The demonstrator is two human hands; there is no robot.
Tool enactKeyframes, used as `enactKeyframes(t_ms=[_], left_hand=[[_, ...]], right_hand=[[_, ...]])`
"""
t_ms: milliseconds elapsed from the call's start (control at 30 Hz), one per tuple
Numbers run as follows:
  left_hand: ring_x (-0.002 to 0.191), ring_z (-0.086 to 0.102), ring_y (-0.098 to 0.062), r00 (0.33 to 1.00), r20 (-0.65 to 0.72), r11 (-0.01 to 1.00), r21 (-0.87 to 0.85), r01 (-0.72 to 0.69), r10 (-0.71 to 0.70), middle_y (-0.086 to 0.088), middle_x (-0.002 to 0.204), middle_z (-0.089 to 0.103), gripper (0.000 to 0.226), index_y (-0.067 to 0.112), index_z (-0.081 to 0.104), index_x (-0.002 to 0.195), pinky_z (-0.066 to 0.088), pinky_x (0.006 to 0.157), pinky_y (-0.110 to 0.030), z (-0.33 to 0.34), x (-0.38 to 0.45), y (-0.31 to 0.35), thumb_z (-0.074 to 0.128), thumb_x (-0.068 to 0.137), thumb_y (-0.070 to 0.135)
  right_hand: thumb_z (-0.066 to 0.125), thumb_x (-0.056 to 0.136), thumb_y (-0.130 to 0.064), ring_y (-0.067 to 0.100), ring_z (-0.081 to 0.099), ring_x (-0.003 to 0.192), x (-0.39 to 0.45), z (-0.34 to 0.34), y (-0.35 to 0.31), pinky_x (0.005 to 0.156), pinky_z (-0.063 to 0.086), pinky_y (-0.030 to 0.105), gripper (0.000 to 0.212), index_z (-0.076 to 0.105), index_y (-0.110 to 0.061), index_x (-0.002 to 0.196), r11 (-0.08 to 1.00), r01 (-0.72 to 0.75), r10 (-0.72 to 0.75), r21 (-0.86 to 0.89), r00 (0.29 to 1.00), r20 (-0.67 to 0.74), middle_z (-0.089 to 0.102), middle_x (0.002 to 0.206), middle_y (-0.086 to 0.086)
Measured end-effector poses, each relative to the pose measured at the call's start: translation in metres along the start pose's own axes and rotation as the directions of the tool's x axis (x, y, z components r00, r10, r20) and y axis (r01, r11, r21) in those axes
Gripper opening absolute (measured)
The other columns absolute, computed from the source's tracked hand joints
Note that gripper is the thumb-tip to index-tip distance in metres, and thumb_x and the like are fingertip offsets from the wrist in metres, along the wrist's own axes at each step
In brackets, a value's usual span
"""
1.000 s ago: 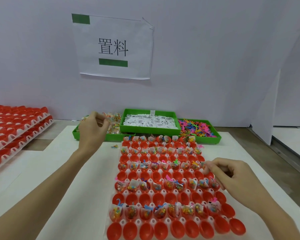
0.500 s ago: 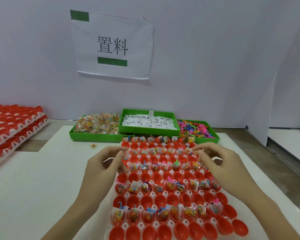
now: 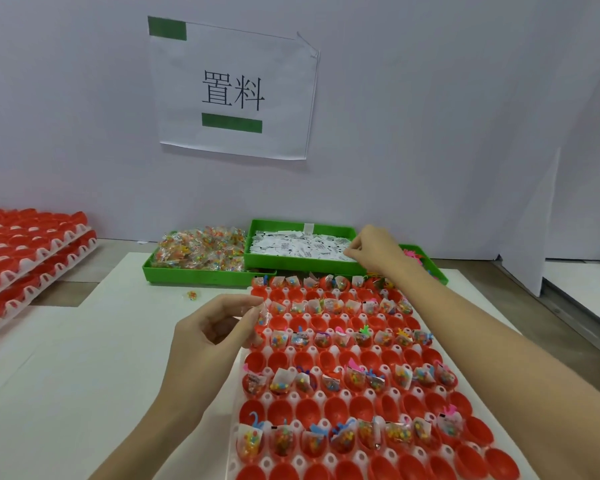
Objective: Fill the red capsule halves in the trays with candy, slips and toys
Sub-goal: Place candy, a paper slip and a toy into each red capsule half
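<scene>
Both of my hands are working at once: my left hand (image 3: 212,332) is pinching a small clear packet of coloured candy (image 3: 263,316) between thumb and fingertips, holding it just over the left edge of the white tray of red plastic capsule halves (image 3: 347,379), and my right hand (image 3: 373,251) is reaching into the middle green plastic bin (image 3: 291,261), fingers curling down onto the white paper slips (image 3: 298,245), though I cannot tell whether a slip is actually being gripped. Alternate rows of the capsule halves are holding candy, slips and toys. Beside the slips a green bin of wrapped candy (image 3: 201,252) is sitting to the left, and one stray candy packet (image 3: 192,294) is lying on the white table surface (image 3: 84,358).
</scene>
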State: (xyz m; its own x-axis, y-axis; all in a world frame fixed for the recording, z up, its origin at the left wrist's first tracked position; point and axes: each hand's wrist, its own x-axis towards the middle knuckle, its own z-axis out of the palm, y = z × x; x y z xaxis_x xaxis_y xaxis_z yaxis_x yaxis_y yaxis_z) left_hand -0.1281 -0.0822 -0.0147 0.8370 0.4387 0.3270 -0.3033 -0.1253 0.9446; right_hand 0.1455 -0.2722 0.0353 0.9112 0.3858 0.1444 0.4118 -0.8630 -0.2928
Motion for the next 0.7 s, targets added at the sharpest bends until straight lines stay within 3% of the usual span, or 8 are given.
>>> enactKeyframes(t_ms=[133,233,400,533,700], left_hand=[[0.059,0.067,-0.011,1.000,-0.005,1.000,0.004,-0.004,0.004,-0.005,0.072,0.073,0.016,0.024,0.080,0.095,0.052,0.062,-0.012,0.000,0.002,-0.003,0.072,0.092,0.010],[0.057,0.066,-0.010,1.000,-0.015,1.000,0.000,-0.015,0.015,-0.006,0.070,0.072,0.016,0.020,0.080,0.095,0.051,0.061,-0.012,-0.001,0.004,-0.002,0.071,0.093,0.007],[0.059,0.067,-0.010,1.000,-0.015,1.000,0.013,-0.007,0.008,-0.005,0.072,0.073,0.018,0.023,0.080,0.094,0.052,0.062,-0.013,-0.002,0.005,-0.002,0.072,0.093,0.008],[0.062,0.070,-0.013,1.000,-0.004,0.999,0.042,0.007,-0.007,-0.005,0.073,0.074,0.017,0.025,0.080,0.096,0.053,0.063,-0.013,0.001,0.003,-0.004,0.072,0.093,0.010],[0.062,0.071,-0.015,1.000,0.021,0.999,0.045,0.013,-0.014,-0.006,0.074,0.074,0.020,0.025,0.081,0.096,0.055,0.064,-0.015,0.002,0.002,-0.003,0.071,0.093,0.008]], right_hand=[[0.078,0.087,-0.040,0.028,0.072,0.090,0.017,0.007,0.002,0.088,0.059,0.043,0.042,0.076,0.000,0.099,0.992,-0.072,0.074,-0.103,0.997,0.021,0.077,0.103,0.013],[0.081,0.085,-0.032,0.026,0.072,0.093,0.022,0.006,0.002,0.089,0.059,0.044,0.035,0.078,0.000,0.097,0.994,-0.076,0.077,-0.081,0.997,0.011,0.077,0.105,0.014],[0.069,0.089,-0.008,0.028,0.073,0.075,0.018,0.007,0.002,0.077,0.062,0.048,0.017,0.076,0.008,0.089,0.991,-0.002,0.001,-0.133,1.000,-0.012,0.076,0.100,0.021],[0.062,0.086,0.002,0.022,0.057,0.059,0.012,0.005,0.002,0.074,0.062,0.049,0.017,0.073,0.008,0.074,0.990,0.000,-0.007,-0.139,0.999,-0.049,0.064,0.065,0.013],[0.056,0.095,-0.004,0.028,0.067,0.067,0.001,0.004,0.001,0.075,0.059,0.043,0.028,0.073,0.006,0.076,0.994,0.073,-0.092,-0.086,0.967,-0.236,0.072,0.074,0.020]])
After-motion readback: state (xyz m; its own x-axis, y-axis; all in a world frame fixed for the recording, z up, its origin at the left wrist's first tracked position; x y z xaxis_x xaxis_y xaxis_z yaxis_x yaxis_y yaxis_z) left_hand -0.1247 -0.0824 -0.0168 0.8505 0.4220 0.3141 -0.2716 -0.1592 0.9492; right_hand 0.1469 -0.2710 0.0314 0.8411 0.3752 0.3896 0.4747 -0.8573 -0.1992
